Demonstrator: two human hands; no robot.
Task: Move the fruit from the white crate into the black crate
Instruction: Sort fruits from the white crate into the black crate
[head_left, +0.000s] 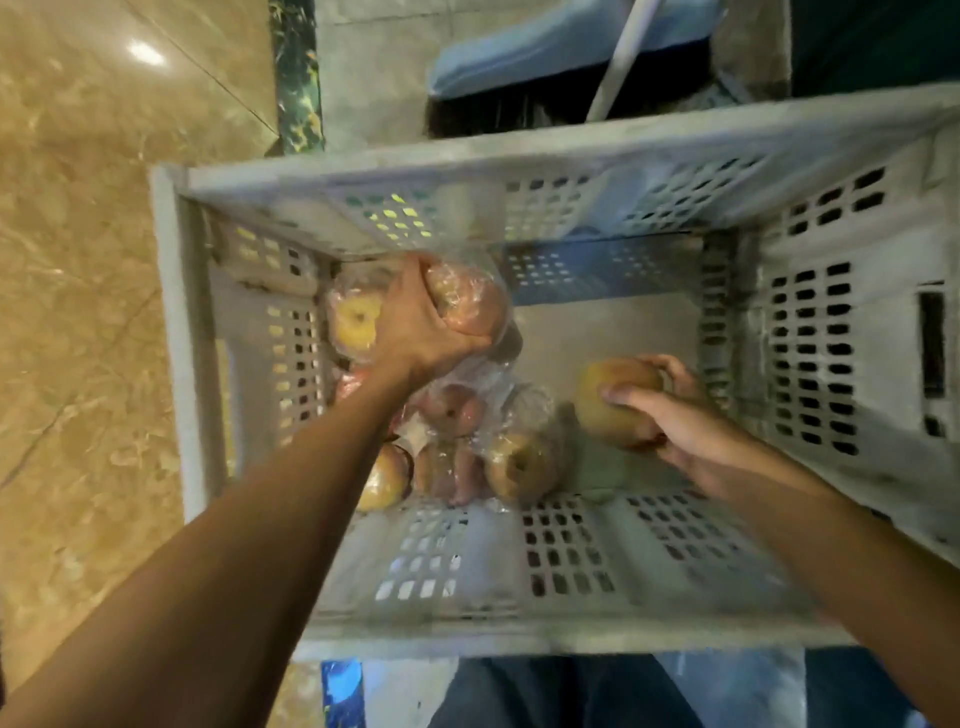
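Crate (519, 150): white, slotted walls, fruit inside.
Left hand (421, 322): curled round a wrapped apple (470, 304), inside, towards the far-left corner.
Right hand (675, 415): grips a bare apple (613, 395), inside, right half.
Other fruit (452, 410): wrapped, heaped along the left wall.

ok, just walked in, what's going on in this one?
A person has both hands down in the white crate. The left hand grips a plastic-wrapped apple near the far left corner. The right hand grips an unwrapped fruit on the right side. Neither is out of the crate yet. More wrapped fruit lies along the left half of the crate floor. The black crate is not clearly in view.
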